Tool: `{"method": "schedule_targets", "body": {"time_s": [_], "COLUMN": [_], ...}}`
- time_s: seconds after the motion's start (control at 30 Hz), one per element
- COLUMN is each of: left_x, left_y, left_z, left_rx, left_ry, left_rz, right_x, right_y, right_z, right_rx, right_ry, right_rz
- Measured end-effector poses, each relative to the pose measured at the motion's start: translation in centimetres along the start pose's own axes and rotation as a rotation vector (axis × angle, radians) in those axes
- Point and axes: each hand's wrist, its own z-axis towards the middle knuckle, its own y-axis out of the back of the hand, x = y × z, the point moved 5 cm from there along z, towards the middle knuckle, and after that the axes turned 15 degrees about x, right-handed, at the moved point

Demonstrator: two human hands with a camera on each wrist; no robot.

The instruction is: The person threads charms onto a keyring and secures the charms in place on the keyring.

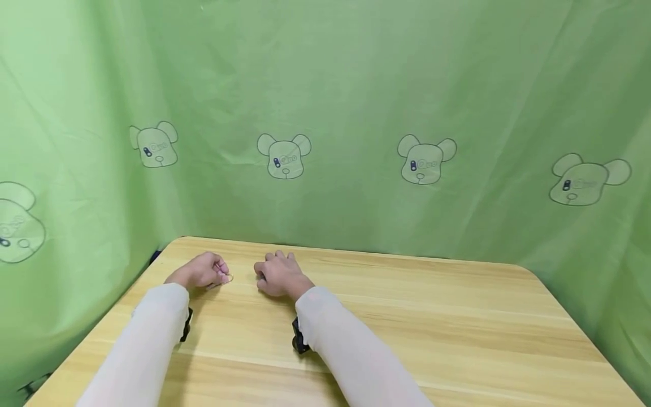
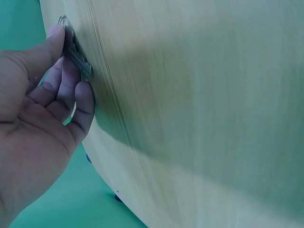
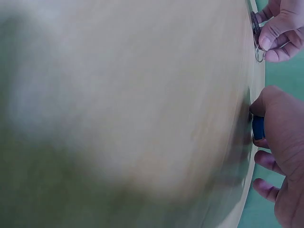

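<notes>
My left hand (image 1: 203, 270) is above the far left part of the table, pinching a key (image 2: 78, 59) between thumb and fingers. A thin metal ring (image 3: 260, 54) hangs from the key and sticks out past the thumb toward the right. Beside it, a short distance to the right, my right hand (image 1: 278, 275) is low over the tabletop with the palm down. In the right wrist view its thumb and a finger grip a small blue object (image 3: 258, 127). The hand covers much of that object, so its kind cannot be made out.
The pale wooden table (image 1: 407, 316) has rounded far corners. A green curtain (image 1: 356, 68) printed with bear heads hangs behind it and at both sides. Black wrist straps (image 1: 300, 337) sit under the white sleeves (image 1: 351, 345).
</notes>
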Motion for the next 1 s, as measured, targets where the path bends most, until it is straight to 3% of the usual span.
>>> {"method": "schedule_targets", "body": {"time_s": [0.33, 0.63, 0.83, 1.0], "left_x": [-0.1, -0.5, -0.6, -1.4], "left_y": [0.0, 0.3, 0.3, 0.1], "left_z": [-0.5, -0.4, -0.6, -0.9], "left_rx": [-0.01, 0.062, 0.107, 0.128], "left_ry": [0.001, 0.023, 0.056, 0.041], "left_rz": [0.01, 0.115, 0.064, 0.005], "right_x": [-0.1, -0.5, -0.8, -0.8], "right_y": [-0.1, -0.1, -0.2, 0.1], "right_z": [0.1, 0.0, 0.1, -0.1], "right_rx": [-0.014, -0.025, -0.037, -0.052], "right_ry": [0.033, 0.039, 0.069, 0.08], "right_rz": [-0.042, -0.011, 0.033, 0.049]}}
